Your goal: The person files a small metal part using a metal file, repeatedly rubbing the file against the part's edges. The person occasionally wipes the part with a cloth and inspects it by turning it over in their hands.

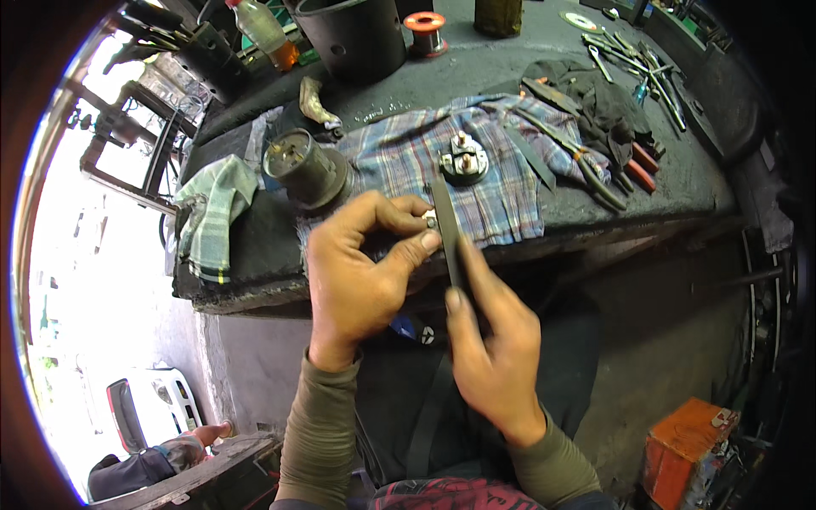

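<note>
Side by side, a person's left hand (pixel 357 268) pinches, thumb to forefinger, a small, pale piece (pixel 431 218) with a dark round spot, while the right hand (pixel 497 344) grasps a flat, dark-grey file (pixel 445 217) angled past it. Much of the piece is hidden in the left hand's grip, the file's lower end disappears within the right hand, and whether the two touch is hard to tell.

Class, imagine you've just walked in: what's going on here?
Someone is working at a dark bench. The left hand pinches a small piece, while the right hand holds a flat, file-like tool against or close beside it. Beyond them, a round black-and-silver part sits on a plaid cloth, with pliers lying to its right.
</note>
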`<state>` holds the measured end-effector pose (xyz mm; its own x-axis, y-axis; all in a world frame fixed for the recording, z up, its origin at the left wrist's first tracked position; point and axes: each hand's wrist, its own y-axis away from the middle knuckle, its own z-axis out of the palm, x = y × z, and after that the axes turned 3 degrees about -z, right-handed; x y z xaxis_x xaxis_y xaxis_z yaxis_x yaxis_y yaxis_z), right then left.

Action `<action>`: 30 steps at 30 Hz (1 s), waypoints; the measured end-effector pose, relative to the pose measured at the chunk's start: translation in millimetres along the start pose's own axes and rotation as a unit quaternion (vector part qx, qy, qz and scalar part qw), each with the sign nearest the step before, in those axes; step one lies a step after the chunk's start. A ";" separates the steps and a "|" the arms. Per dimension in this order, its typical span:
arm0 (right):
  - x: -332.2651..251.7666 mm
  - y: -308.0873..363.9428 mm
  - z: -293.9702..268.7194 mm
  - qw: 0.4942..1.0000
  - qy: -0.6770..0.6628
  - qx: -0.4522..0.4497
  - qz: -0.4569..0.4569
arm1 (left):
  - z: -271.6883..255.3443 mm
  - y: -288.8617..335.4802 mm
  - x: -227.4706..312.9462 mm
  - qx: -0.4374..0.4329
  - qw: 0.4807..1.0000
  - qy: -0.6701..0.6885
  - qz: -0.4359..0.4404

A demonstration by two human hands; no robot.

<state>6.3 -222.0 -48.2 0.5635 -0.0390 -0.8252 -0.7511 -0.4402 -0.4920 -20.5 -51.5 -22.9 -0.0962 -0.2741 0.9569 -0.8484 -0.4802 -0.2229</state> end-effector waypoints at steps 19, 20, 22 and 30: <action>11.4 -17.0 10.8 0.999 -0.040 0.024 -0.012 | 2.1 1.2 -1.9 -0.003 1.000 0.012 -0.001; 9.0 -14.3 10.1 0.999 -0.034 0.017 -0.008 | -0.4 0.6 -2.0 -0.001 1.000 0.012 -0.005; -0.5 3.4 0.4 1.000 -0.012 -0.010 0.010 | -1.1 1.9 2.6 0.001 1.000 -0.004 0.004; -26.8 37.3 -32.0 0.988 -0.063 -0.017 0.142 | 4.2 0.1 2.3 0.012 1.000 0.006 0.005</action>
<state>-25.7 -266.0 -35.6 0.2824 -0.0535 -0.9578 -0.8595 -0.4574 -0.2279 -18.6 -55.7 -21.6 -0.1120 -0.2688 0.9567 -0.8343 -0.4976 -0.2375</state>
